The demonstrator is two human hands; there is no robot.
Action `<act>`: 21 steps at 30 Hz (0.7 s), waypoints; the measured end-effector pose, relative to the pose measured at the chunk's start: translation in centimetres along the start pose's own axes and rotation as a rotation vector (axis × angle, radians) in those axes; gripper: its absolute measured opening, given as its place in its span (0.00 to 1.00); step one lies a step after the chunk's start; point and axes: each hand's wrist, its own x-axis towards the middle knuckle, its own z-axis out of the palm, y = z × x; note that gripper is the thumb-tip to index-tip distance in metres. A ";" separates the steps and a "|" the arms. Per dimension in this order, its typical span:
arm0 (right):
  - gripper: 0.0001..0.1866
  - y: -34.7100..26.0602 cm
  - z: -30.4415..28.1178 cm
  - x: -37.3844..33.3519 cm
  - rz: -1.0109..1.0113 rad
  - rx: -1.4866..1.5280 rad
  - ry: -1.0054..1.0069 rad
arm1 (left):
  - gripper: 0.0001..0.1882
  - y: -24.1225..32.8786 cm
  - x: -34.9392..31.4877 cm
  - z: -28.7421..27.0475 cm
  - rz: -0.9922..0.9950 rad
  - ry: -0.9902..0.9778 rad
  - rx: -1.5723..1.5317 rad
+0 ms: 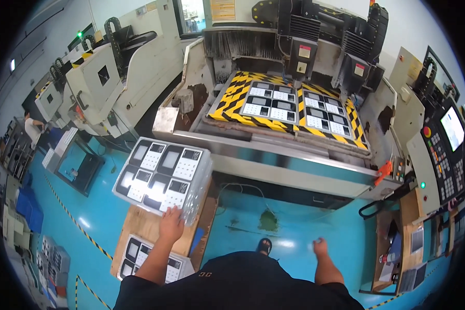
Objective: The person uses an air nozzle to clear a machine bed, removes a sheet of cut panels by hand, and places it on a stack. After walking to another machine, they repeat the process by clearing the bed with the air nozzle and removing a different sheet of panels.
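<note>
My left hand rests with its fingers stretched out on the near edge of a stack of clear plastic trays. In the top tray lie several flat black-and-white panels with square windows and rows of small holes. Away from the machine's front, over the floor, my right hand hangs with its fingers curled in; a small pale spot shows at the fingertips, too small to name. Further panels lie in two groups on the machine's yellow-and-black striped bed.
The stack stands on a wooden bench, with another tray of panels nearer me. Two spindle heads hang above the bed. A control panel and wooden shelf stand right. Far left, another person stands by machines.
</note>
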 end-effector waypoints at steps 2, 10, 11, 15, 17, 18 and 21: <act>0.36 -2.1 -7.0 8.0 -0.076 0.126 0.255 | 0.22 1.9 0.5 -0.8 -0.032 0.033 0.038; 0.48 -5.2 -29.4 28.0 -0.035 0.723 0.955 | 0.23 9.9 4.6 0.7 -0.219 0.056 -0.092; 0.48 -5.2 -30.8 28.3 -0.061 0.798 0.921 | 0.23 10.8 4.5 1.7 -0.154 0.073 -0.142; 0.40 -9.7 -30.7 25.5 0.076 0.752 0.860 | 0.23 15.7 5.1 2.2 -0.077 -0.009 -0.250; 0.38 -12.4 -29.7 24.0 -0.109 0.687 0.905 | 0.24 18.3 6.2 3.1 -0.062 -0.131 -0.429; 0.37 -14.5 -28.9 23.1 -0.290 0.617 0.948 | 0.25 19.3 6.9 4.6 -0.046 -0.165 -0.529; 0.33 -26.9 -24.4 13.6 -0.304 0.765 0.388 | 0.27 26.1 9.2 4.3 0.116 -0.328 -0.577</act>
